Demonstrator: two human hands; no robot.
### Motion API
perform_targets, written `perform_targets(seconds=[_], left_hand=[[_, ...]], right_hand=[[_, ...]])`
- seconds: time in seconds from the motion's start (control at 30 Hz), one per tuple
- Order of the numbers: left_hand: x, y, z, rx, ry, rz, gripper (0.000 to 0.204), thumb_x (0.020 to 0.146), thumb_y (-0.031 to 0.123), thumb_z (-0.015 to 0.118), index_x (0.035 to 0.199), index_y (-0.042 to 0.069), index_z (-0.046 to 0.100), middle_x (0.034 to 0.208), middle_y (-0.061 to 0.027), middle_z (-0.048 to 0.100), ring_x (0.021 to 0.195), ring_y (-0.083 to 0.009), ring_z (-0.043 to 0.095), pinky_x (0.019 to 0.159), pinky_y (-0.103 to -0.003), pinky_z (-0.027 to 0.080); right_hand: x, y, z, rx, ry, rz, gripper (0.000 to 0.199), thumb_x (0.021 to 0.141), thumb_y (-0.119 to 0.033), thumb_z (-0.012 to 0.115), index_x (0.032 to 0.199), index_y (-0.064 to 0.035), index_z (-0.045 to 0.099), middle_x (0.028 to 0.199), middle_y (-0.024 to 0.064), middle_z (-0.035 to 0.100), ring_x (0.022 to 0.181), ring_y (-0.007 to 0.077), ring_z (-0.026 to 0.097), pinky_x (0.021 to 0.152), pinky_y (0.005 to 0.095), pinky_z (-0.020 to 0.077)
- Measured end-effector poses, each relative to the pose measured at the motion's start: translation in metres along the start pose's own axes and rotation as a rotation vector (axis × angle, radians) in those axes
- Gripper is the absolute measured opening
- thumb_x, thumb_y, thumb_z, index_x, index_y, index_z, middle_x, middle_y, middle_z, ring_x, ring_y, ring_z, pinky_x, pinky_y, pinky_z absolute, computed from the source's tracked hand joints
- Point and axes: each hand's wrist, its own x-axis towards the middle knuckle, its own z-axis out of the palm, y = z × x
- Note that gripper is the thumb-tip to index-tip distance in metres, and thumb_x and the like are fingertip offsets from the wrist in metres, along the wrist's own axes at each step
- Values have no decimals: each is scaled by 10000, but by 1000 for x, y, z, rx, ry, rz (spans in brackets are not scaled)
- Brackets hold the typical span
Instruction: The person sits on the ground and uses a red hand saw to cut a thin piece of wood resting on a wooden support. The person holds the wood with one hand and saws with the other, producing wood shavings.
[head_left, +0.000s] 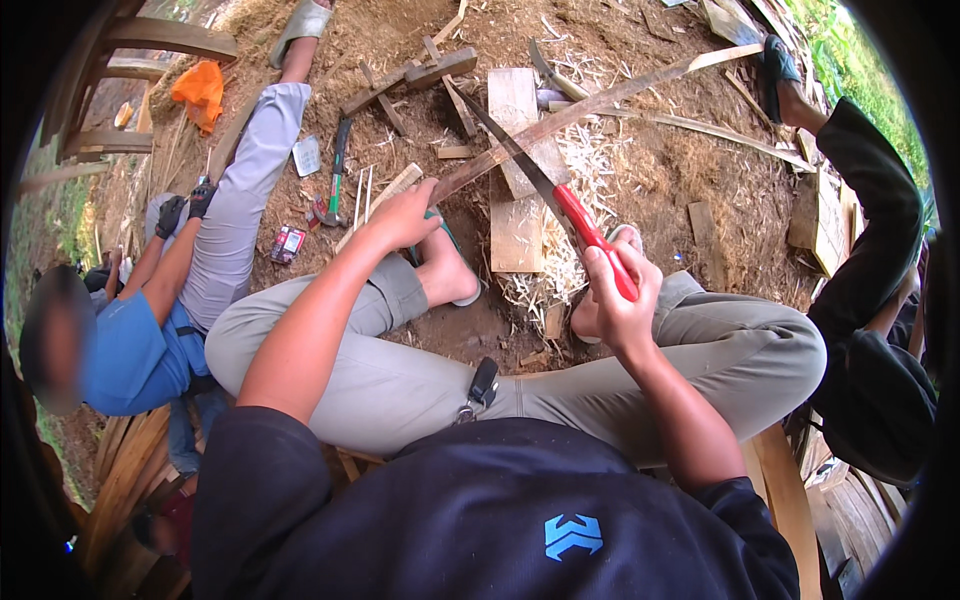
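Note:
My right hand (626,300) is wrapped round the red handle of a handsaw (527,166). Its dark blade slants away to the far left and crosses a long wooden strip (596,100). My left hand (402,216) grips the near end of that strip, which runs off to the far right. Under the crossing lies a pale wooden block (514,100), with another wood piece (516,240) nearer my feet. I cannot tell whether the saw teeth have cut into the strip.
Wood shavings (590,170) cover the ground by the blocks. A hammer (337,175), a red pack (288,245), a wooden frame piece (440,68) and an orange cloth (200,95) lie leftward. A gloved person in blue (140,340) sits left; a person in black (870,220) sits right.

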Motion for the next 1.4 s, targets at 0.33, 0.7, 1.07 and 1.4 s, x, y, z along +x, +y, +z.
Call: perform_targets(seconds=[0.33,0.7,1.07,1.4], left_hand=[[-1,4,-2,-35,-39,-6,809,875,303,701,1515,-1,312,1416,-296,518,1294,-436,526,1081,-469,428],[2,-2,5,-23,7,19,751,870,268,704,1483,53,328,1330,-254,584,1207,-422,585,1000,-489,481],[1,-5,6,-141,-44,-12,552,961,100,513,1479,20,339,1369,-326,529,1272,-465,524,1043,-507,434],[2,13,6,5,-67,-76,653,927,1,442,1548,5,243,1491,-315,422,1372,-441,449,1133,-477,380]], right_hand=[[1,5,2,73,-25,112,384,950,-196,685,664,5,525,571,-26,422,570,55,351,511,294,262],[-5,3,5,112,-5,168,376,966,-182,681,665,-26,519,595,-63,419,578,21,344,508,267,242],[-16,-41,-11,197,-95,296,313,1004,-180,634,740,-37,544,633,-63,459,577,19,377,512,239,280],[-7,17,9,51,-124,65,277,995,-189,634,778,-34,559,584,-9,511,501,68,450,470,270,334]])
